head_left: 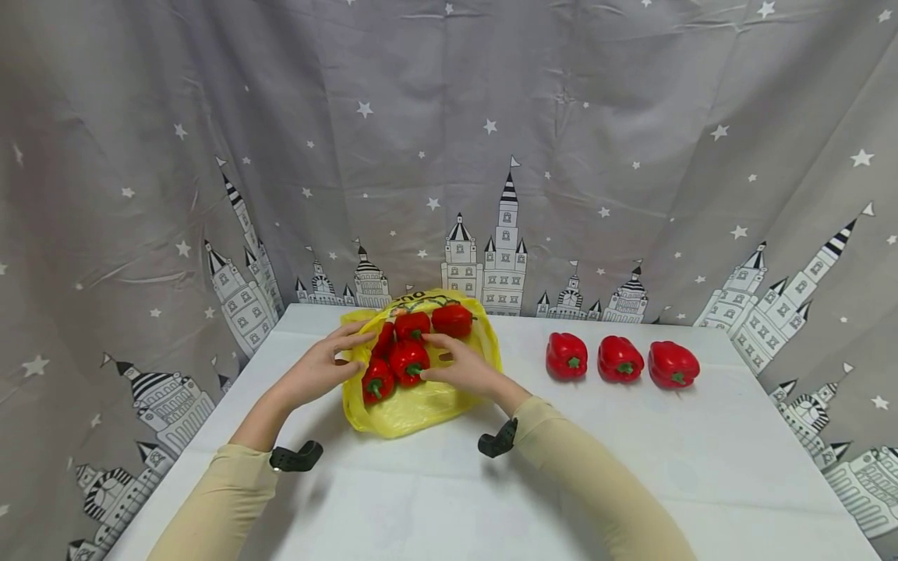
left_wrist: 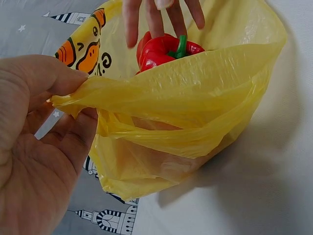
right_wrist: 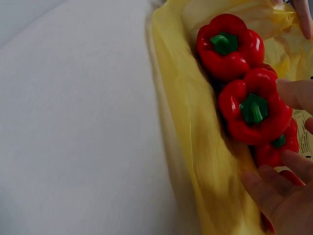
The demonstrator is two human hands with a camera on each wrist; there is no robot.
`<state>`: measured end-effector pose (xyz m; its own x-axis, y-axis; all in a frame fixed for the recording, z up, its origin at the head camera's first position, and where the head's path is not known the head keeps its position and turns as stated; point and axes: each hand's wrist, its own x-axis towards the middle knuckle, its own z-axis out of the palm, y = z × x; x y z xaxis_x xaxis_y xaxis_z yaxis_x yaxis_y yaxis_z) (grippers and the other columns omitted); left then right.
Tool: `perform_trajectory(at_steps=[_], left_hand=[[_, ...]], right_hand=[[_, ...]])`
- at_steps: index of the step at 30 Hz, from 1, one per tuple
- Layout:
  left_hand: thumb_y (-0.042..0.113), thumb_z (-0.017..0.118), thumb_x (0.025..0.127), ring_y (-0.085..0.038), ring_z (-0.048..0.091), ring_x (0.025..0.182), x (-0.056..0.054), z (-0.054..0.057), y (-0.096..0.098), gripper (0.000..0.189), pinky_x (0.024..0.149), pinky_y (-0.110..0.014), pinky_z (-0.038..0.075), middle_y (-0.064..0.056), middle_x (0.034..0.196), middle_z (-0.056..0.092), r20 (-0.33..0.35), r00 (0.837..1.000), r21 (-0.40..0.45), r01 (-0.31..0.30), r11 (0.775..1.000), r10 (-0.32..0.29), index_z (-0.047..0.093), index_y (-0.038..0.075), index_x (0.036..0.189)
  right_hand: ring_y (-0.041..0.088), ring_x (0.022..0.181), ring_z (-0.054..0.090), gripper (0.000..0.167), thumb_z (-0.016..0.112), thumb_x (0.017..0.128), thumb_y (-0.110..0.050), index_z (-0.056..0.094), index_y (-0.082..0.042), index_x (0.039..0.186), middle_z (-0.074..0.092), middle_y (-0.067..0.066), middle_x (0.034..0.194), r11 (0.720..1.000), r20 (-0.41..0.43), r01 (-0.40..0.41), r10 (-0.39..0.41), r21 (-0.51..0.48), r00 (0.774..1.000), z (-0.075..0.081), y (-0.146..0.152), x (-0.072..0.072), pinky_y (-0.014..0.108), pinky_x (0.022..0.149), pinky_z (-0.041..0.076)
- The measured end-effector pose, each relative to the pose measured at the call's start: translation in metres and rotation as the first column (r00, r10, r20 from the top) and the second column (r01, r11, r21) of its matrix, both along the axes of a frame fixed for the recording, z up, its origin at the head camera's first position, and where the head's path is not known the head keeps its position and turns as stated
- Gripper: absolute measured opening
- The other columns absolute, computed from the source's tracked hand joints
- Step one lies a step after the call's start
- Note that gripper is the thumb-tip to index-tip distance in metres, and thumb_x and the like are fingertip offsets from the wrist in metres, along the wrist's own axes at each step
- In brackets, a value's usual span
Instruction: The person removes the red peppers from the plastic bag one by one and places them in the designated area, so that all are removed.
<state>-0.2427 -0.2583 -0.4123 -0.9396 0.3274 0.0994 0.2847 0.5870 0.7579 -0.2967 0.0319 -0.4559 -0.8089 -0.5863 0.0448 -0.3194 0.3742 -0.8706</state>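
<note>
Head view: a crumpled, thin yellow plastic bag (head_left: 421, 411) lies on its side on the white table (head_left: 631, 475), mouth toward the person. Several glossy red bell peppers with green stems (head_left: 409, 363) are inside it. The left hand (head_left: 324, 370) is at its left edge; the right hand (head_left: 468, 369) reaches into the mouth. Three more blocky red bell peppers (head_left: 620, 360) stand in a row on the right, well apart from the bag.

Left wrist view: the left hand pinches the rim between thumb and fingers. Recommended: hold this rim up and outward (thin film sags readily) so that the mouth gapes.

Right wrist view: the right hand is spread beside the stacked peppers, fingertips close to them; firm contact cannot be confirmed. Recommended: handle each pepper by its sides, sparing the stem and the film.
</note>
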Motion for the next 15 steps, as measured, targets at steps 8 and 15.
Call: perform_trajectory(at_steps=[8,15], left_hand=[[0.010,0.063,0.098,-0.035,0.022,0.152,0.001,0.000,0.001,0.053,0.107,-0.056,0.044,-0.003,0.165,0.030,0.009,1.000,0.009,0.001,1.000,-0.001,0.053,0.008,0.150],[0.010,0.063,0.098,-0.037,0.024,0.151,0.001,0.001,0.002,0.053,0.108,-0.057,0.043,-0.005,0.165,0.029,0.010,1.000,0.003,-0.002,1.000,0.002,0.053,0.006,0.150]], right_hand=[[0.031,0.126,0.057,0.067,0.075,0.093,-0.022,0.047,-0.022,0.154,0.048,0.010,0.152,0.996,0.160,0.056,-0.045,-0.066,0.986,-0.005,-0.017,-0.005,0.042,0.100,0.052],[0.024,0.108,0.062,0.065,0.073,0.092,-0.015,0.051,-0.027,0.152,0.045,0.007,0.155,0.990,0.278,0.105,-0.076,-0.092,0.958,-0.006,-0.027,-0.009,0.045,0.093,0.056]])
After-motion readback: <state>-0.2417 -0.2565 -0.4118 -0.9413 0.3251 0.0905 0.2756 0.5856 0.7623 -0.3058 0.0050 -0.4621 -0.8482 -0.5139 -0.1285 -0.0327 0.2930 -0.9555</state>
